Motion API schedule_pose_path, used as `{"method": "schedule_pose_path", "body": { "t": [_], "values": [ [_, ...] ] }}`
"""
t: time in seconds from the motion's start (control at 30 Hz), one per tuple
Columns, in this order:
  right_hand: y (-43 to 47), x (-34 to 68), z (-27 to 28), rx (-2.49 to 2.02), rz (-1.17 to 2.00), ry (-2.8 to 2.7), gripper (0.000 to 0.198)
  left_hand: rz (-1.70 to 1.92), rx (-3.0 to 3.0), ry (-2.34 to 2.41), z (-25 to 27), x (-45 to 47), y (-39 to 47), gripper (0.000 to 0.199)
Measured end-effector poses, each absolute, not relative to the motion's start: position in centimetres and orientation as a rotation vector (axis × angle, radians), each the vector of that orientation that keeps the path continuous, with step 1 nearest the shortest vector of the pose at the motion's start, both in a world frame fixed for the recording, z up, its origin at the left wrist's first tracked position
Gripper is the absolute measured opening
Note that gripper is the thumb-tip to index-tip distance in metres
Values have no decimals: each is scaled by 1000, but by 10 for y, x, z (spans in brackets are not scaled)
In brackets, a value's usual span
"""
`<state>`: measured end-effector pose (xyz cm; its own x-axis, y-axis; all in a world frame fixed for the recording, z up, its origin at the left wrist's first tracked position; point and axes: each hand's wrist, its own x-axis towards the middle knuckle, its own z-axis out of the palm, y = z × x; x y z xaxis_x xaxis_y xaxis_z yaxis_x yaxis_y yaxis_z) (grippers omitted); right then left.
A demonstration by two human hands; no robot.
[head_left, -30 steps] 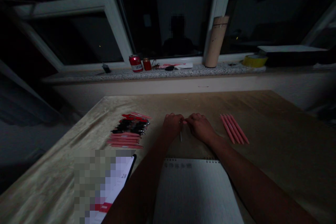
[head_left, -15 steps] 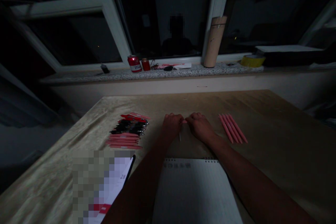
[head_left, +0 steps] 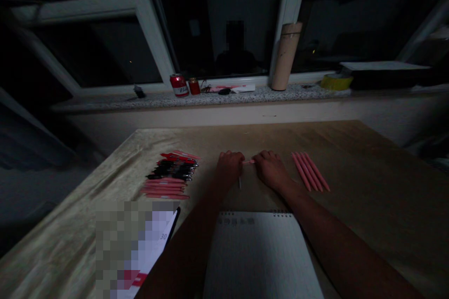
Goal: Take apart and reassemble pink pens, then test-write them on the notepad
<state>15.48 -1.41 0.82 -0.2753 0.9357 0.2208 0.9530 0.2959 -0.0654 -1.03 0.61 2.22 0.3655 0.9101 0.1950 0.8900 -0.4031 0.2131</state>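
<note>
Noted from where I stand: a cloth-covered tabletop [head_left: 368, 224], dimly lit, carries all items. A spiral notebook [head_left: 263, 257] lies on it at the near edge of view, between the forearms, its page ruled and faintly marked along the top. A device with a lit screen [head_left: 154, 247] lies to its left, partly masked.

The left hand [head_left: 229, 168] and right hand [head_left: 271, 168] are just beyond the notebook, near each other but apart. To their left lies a stack of red, black and pink pens [head_left: 171, 175]; to their right, four pink pens [head_left: 310, 171] lie side by side.

The pink pen piece [head_left: 249, 162] spans the gap between the hands, roughly level. Left fingers appear closed on one end, right fingers on the other; exact contact is hidden. A thin pale rod [head_left: 240, 182] shows below the left hand; whether it is held cannot be told.

Assessment: the piece should be light, stiff and rather smooth, liable to slip or roll. A pinch near each end suits it; the thin rod likely bends more easily.
</note>
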Motion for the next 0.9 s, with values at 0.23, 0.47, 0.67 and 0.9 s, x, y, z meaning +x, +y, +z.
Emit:
{"method": "schedule_pose_path", "body": {
  "t": [0.23,0.47,0.67,0.9],
  "values": [
    [-16,157,9,-1765,-95,-2296,29,433,2559,1654,23,-9,6,21],
    [-16,155,9,-1626,-25,-2311,31,453,2560,1634,23,-11,6,21],
    [-18,150,10,-1502,-12,-2384,30,548,2532,1611,23,-18,8,18],
    [-20,146,13,-1506,-81,-2436,27,546,2563,1531,24,-19,9,13]
  ]
}}
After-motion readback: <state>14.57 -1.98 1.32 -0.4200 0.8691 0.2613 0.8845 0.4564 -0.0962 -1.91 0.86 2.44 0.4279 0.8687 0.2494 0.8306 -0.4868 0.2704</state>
